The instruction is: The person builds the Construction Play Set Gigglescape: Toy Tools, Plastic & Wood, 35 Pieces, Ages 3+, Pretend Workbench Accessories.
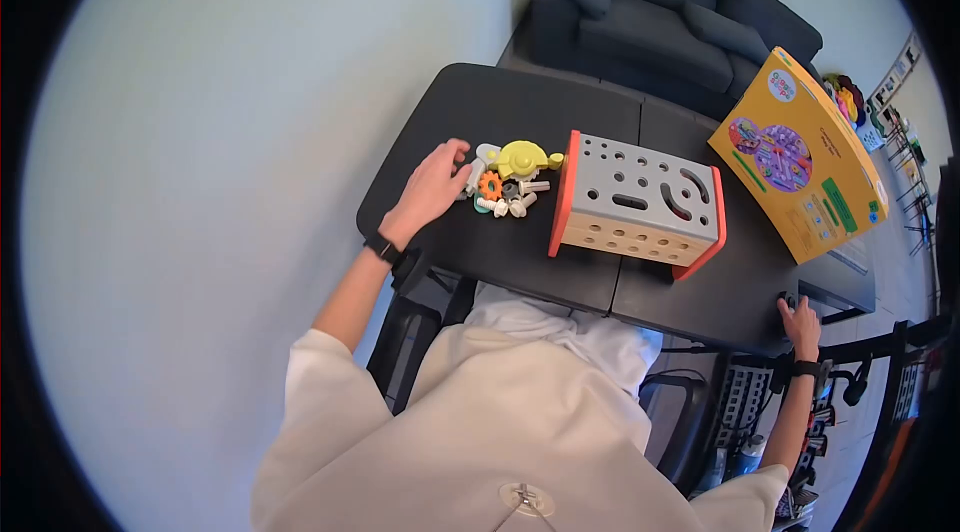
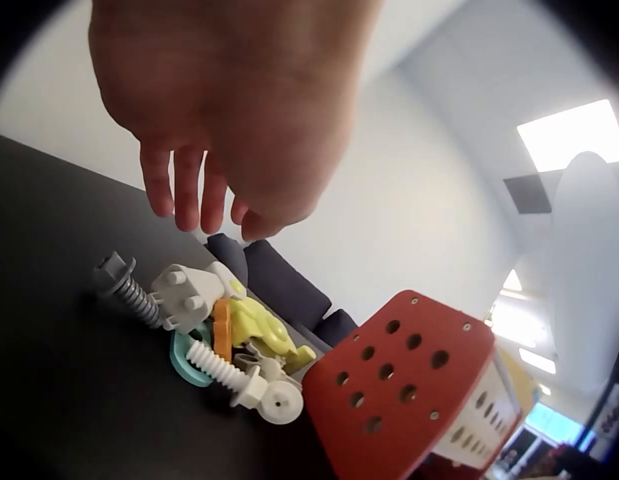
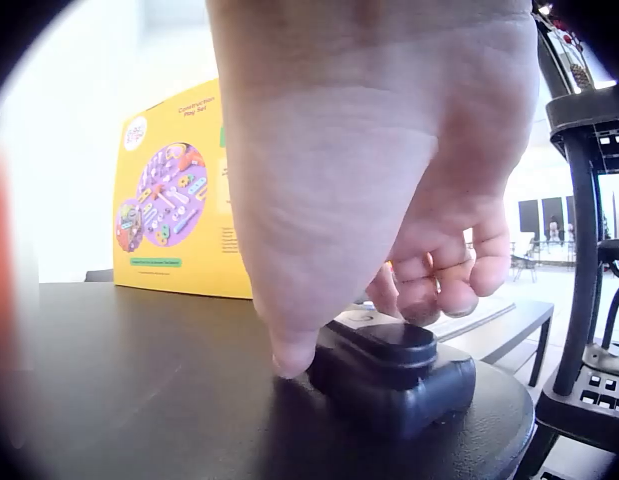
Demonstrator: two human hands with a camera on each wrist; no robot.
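My left hand (image 1: 433,190) is held beside the left edge of a pile of toy construction parts, fingers loosely bent, with nothing in its grasp. In the pile lie a yellow piece (image 1: 520,158), an orange gear (image 1: 490,185), a white screw (image 2: 218,366), a grey bolt (image 2: 130,288), a teal ring (image 2: 184,362) and a white block with pegs (image 2: 183,296). My right hand (image 1: 801,327) is at the table's right corner, over a small black device (image 3: 395,375). Its thumb points down beside the device, while the bent fingers show above it.
A grey-topped toy workbench (image 1: 640,177) with red ends and many holes stands mid-table. Behind it to the right is a yellow box (image 1: 800,157) on the black table (image 1: 420,127). A dark sofa (image 1: 650,32) stands beyond, and a black shelf rack (image 3: 580,260) rises by the right corner.
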